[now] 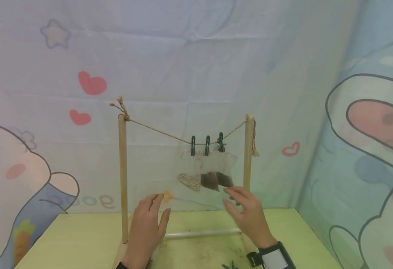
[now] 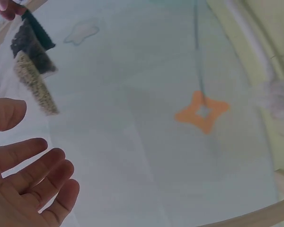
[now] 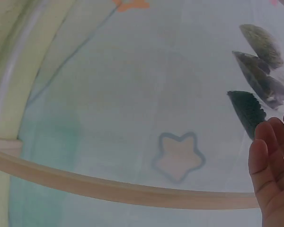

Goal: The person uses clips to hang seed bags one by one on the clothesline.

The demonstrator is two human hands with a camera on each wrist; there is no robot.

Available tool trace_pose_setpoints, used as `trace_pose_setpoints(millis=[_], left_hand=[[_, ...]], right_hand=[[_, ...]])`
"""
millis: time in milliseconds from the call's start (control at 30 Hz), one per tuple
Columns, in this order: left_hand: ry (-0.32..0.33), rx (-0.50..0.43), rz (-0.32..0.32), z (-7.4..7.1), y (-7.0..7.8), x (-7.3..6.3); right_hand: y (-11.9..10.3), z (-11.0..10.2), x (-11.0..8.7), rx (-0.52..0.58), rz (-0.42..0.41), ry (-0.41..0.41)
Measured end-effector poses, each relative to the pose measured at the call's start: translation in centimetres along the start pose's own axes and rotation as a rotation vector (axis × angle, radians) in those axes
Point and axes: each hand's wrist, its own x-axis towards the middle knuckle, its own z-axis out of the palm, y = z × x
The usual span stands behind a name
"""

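Three clear plastic bags hang side by side from a twine line (image 1: 162, 132), each under a dark green clothespin (image 1: 193, 145). The left bag (image 1: 189, 182) has pale speckled grains at its bottom, the middle bag (image 1: 210, 182) dark brown bits. Dark contents fill the bottom of the right bag (image 1: 225, 179), which look green in the right wrist view. My right hand (image 1: 248, 211), fingers loosely bent, is just below the right bag; whether the fingertips touch it I cannot tell. Lower left of the bags, my left hand (image 1: 147, 224) is raised with relaxed fingers, holding nothing.
Two wooden posts, left (image 1: 123, 179) and right (image 1: 248, 157), carry the twine above a pale yellow table (image 1: 78, 239). A white rod (image 1: 203, 234) runs low between them. Small dark pieces (image 1: 230, 265) lie at the front edge. A printed cloth (image 1: 189, 74) hangs behind.
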Motion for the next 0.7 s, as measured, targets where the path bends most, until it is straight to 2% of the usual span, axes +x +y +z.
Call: trace_pose_setpoints(millis=[233, 400, 633, 700], left_hand=[[-0.032, 0.025, -0.020, 1.6, -0.3, -2.7], [-0.096, 0.017, -0.051, 2.4, 0.0, -4.3], [-0.179, 0.026, -0.077, 3.8, -0.3, -6.1], [-0.198, 0.025, -0.087, 4.1, -0.4, -6.6]], right_hand=[[0.1, 0.6, -3.5, -0.015, 0.084, -0.007], [0.2, 1.0, -5.9, -0.053, 0.149, -0.046], [-0.6, 1.4, -8.3, -0.069, 0.350, -0.118], [-0.5, 1.5, -8.9, -0.072, 0.376, -0.126]])
